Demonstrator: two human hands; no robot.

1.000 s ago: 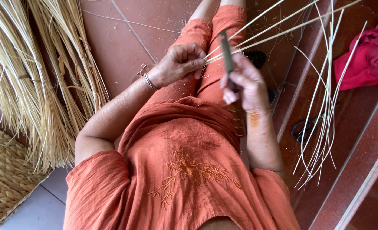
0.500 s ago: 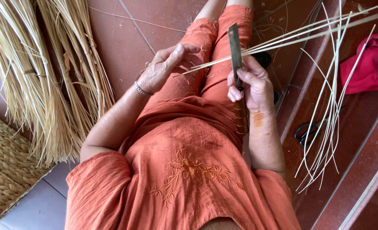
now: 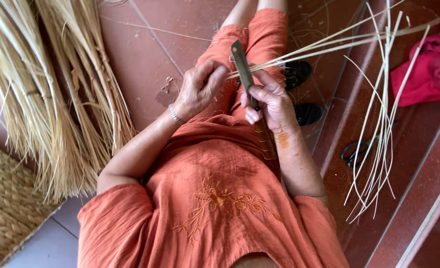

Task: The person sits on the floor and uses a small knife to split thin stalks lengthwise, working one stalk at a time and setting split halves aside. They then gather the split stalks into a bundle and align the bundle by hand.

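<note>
Red tiled floor (image 3: 145, 44), daylit, with a step (image 3: 428, 198).

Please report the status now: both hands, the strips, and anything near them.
Left hand pinches thin pale strips. Right hand grips a knife, blade at the strips. Loose strips and scissors lie at the right.

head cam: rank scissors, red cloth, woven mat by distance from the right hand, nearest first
From the right hand:
1. Scissors, on the floor, lower right of it.
2. Red cloth, far right edge.
3. Woven mat, bottom left corner, across the body.
</note>
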